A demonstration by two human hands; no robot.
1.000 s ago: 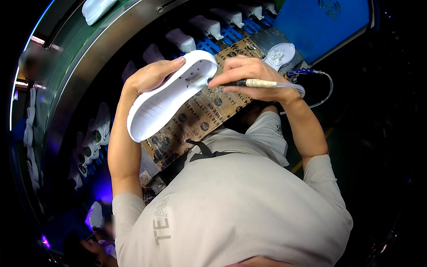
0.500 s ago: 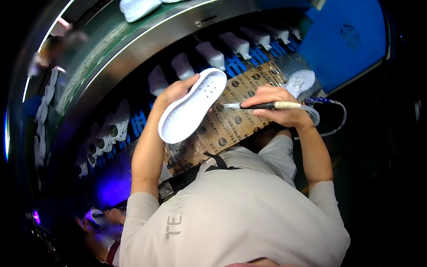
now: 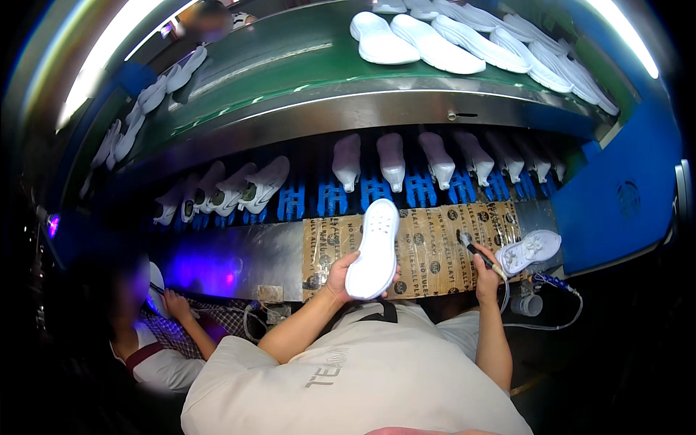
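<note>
My left hand (image 3: 339,278) grips a white shoe sole (image 3: 373,250) by its near, wider end. The inner side of the sole faces up, with small holes toward its far end. In my right hand (image 3: 488,275) is a brush (image 3: 474,248) with a dark handle and a pale tube running from its back end. The bristle tip points away and to the left, over the cardboard (image 3: 424,250) and apart from the sole. Next to my right hand, at the bench's right end, lies a second white sole (image 3: 531,251) with white lumpy pieces on it.
Behind the bench, blue racks (image 3: 419,190) carry several pale shoe forms (image 3: 391,161) and white shoe uppers (image 3: 265,181). A green conveyor (image 3: 290,76) above holds more white soles (image 3: 435,45). A small cup (image 3: 527,305) sits by the tubing. Another person (image 3: 163,355) works at left.
The view has swung up, showing more of the conveyor. My right hand with the brush has moved away from the sole. The sole now points more straight away from me.
</note>
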